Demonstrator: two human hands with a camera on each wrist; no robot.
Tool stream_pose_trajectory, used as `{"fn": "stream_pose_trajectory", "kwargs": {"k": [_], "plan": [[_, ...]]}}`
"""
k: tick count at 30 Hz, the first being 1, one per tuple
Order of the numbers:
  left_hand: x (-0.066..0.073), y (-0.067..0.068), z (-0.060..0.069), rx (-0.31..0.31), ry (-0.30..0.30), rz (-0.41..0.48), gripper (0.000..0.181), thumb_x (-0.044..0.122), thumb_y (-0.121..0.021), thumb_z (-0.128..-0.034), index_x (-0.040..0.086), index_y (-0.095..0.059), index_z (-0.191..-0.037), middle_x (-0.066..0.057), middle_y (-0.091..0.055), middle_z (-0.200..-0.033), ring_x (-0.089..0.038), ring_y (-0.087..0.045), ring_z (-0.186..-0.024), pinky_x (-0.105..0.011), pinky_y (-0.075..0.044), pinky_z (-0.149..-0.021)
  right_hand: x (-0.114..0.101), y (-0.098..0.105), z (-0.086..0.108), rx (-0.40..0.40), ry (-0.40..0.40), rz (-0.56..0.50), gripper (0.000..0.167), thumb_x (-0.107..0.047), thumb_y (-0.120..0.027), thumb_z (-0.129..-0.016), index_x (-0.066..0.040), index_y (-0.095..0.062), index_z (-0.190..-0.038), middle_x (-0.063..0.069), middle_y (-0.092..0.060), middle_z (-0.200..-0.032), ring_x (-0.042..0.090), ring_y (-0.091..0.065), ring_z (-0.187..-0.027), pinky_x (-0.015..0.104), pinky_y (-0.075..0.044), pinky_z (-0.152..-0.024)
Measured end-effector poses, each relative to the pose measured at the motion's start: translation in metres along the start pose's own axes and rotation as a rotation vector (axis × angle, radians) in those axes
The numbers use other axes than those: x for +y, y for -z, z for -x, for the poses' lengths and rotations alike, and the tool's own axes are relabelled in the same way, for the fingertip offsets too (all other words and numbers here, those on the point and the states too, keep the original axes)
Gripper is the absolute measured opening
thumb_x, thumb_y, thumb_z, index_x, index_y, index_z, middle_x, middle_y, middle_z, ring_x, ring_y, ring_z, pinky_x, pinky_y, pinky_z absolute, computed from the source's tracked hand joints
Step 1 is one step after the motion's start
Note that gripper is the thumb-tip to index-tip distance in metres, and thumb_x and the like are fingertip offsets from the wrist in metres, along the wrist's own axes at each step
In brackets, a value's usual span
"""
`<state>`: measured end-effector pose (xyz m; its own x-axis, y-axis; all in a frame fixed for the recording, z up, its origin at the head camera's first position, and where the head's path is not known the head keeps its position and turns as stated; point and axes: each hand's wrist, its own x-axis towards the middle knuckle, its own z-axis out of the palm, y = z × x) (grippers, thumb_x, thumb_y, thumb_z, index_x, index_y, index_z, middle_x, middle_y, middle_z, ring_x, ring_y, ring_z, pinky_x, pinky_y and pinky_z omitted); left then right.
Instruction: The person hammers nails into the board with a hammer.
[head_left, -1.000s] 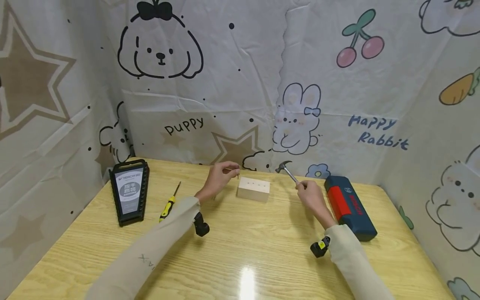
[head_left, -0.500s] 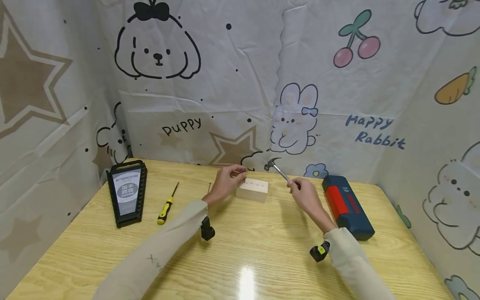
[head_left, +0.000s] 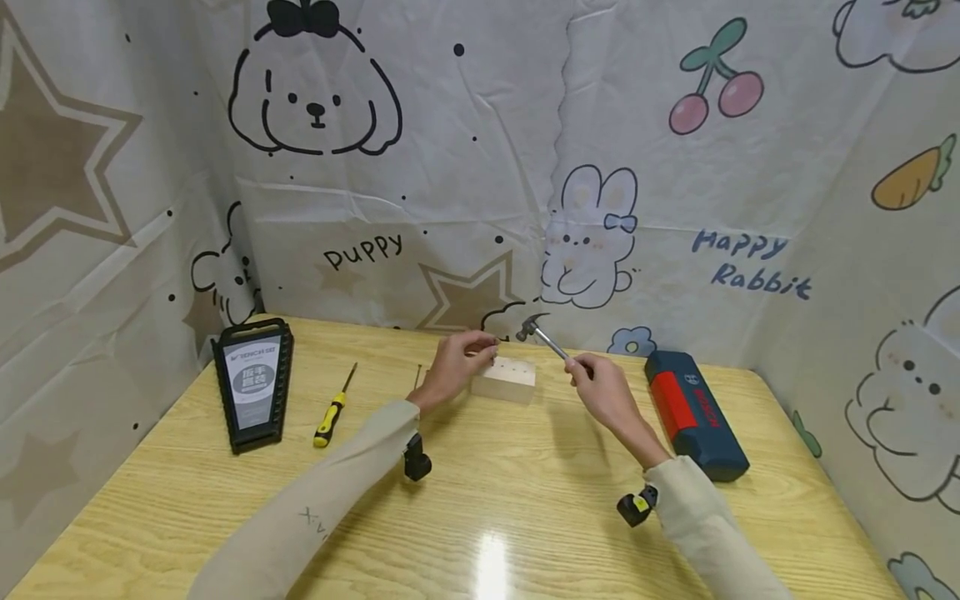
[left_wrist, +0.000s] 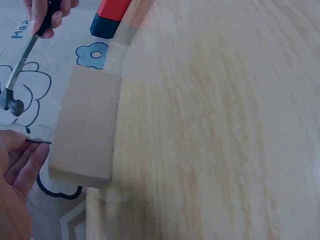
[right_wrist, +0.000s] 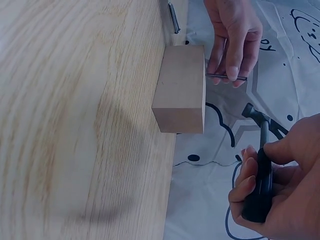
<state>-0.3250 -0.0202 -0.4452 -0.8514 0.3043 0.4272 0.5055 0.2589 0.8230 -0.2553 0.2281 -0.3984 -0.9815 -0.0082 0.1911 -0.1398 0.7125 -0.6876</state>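
A pale wooden block [head_left: 504, 388] with a row of small holes or marks on top lies on the table. My left hand [head_left: 452, 367] is at the block's left end, pinching a thin nail [right_wrist: 240, 78] between thumb and fingers. The nail stands upright, its lower end at the block's top face; whether it sits in a hole cannot be made out. To the right, my right hand [head_left: 602, 385] grips a claw hammer [head_left: 550, 341] by its black handle, visible in the right wrist view. The hammer's head is in the air above the block's right side, apart from the nail.
A yellow-black screwdriver [head_left: 329, 421] and a black wrench-set holder [head_left: 257, 387] lie on the left. Behind my left wrist lie loose nails [right_wrist: 173, 18]. A blue-red Bosch case [head_left: 697, 414] is at the right. Printed cloth [head_left: 450, 192] hangs along the table's back edge.
My left hand has moved right with the nail, onto the top of the block. My right hand has brought the hammer left, closer to the block.
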Motion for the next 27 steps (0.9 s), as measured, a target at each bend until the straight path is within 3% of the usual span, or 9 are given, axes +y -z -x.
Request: {"fn": "stream_pose_trajectory", "kwargs": {"k": [9, 20, 27], "plan": [[-0.0065, -0.0010, 0.0010, -0.017, -0.033, -0.008, 0.021, 0.005, -0.067, -0.1023, -0.004, -0.073, -0.120, -0.020, -0.076, -0.114, -0.029, -0.074, -0.101, -0.033, -0.062, -0.092, -0.0011, -0.0039, 0.0012, -0.016, 0.044, -0.005, 0.028, -0.017, -0.053, -0.111, 0.004, -0.071, -0.107, 0.020, -0.068, -0.090, 0.019, -0.052, -0.065, 0.026, -0.041, -0.055], [-0.0056, -0.0059, 0.0070, 0.083, -0.092, -0.046, 0.022, 0.001, -0.071, -0.0987, -0.008, -0.074, -0.118, -0.021, -0.077, -0.112, -0.033, -0.076, -0.101, -0.038, -0.064, -0.088, -0.0036, -0.0058, -0.0026, 0.008, 0.100, 0.012, 0.025, -0.016, -0.056, -0.110, 0.001, -0.072, -0.101, 0.012, -0.065, -0.082, 0.017, -0.049, -0.060, 0.026, -0.040, -0.053], [-0.0028, -0.0078, 0.0069, 0.100, -0.090, -0.070, 0.022, 0.000, -0.070, -0.0984, -0.008, -0.074, -0.119, -0.021, -0.077, -0.114, -0.032, -0.076, -0.103, -0.040, -0.064, -0.090, -0.0055, -0.0034, -0.0039, 0.015, 0.116, 0.004, 0.025, -0.015, -0.056, -0.110, 0.002, -0.072, -0.100, 0.013, -0.065, -0.081, 0.017, -0.048, -0.060, 0.027, -0.040, -0.054]]}}
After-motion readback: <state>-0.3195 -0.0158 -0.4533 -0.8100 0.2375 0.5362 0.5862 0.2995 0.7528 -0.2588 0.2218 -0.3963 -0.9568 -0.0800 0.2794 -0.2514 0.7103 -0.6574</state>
